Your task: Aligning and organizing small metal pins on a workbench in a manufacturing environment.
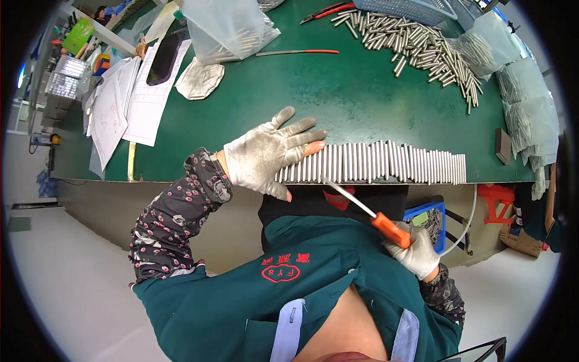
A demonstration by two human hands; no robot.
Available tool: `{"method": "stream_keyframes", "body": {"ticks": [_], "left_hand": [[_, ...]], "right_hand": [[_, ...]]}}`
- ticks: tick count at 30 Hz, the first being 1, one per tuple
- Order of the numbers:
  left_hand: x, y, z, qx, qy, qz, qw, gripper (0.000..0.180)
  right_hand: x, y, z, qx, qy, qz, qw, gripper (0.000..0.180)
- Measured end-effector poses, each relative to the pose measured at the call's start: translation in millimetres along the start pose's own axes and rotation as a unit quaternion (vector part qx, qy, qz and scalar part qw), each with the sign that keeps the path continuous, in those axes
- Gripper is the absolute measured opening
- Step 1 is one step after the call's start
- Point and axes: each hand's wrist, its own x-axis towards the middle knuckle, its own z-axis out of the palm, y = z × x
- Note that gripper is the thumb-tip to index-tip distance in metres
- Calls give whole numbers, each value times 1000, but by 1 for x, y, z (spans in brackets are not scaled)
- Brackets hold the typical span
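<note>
Gripping orange-handled tool [391, 230] in clenched right hand [417, 253], near body, below table edge; thin blade [347, 195] angling up-left, tip reaching the near ends of row of metal rods [386, 163]. Pressing gloved left hand [268, 154] flat on left end of that row, fingers spread and released, grasping nothing, just pinning rods. Lying side by side along near edge of green table [338, 102], rods touching each other, a few mid-row sitting slightly higher. Judging best practice: keeping left palm down firmly so row isn't rolling, sliding blade along rod ends gently, not prying, keeping ends flush with edge. Risking rods dropping off the edge toward blue bin [429, 218] below. Farther back: loose pile of rods [416, 48], bagged rods [531, 114] at right, red-handled tool [298, 52], papers [129, 99] at left
</note>
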Motion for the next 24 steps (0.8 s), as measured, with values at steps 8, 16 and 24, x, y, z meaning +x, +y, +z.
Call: {"method": "stream_keyframes", "body": {"ticks": [8,16,24], "left_hand": [[-2,-1,1,30,11,12,999,107],[-33,-6,-25,65,66,-37,995,108],[-52,1,5,4,33,-59,998,103]], "right_hand": [[6,0,-2,-53,-22,-31,998,29],[16,-11,-1,-24,-35,-48,998,28],[36,-25,7,-48,-85,-29,995,27]]}}
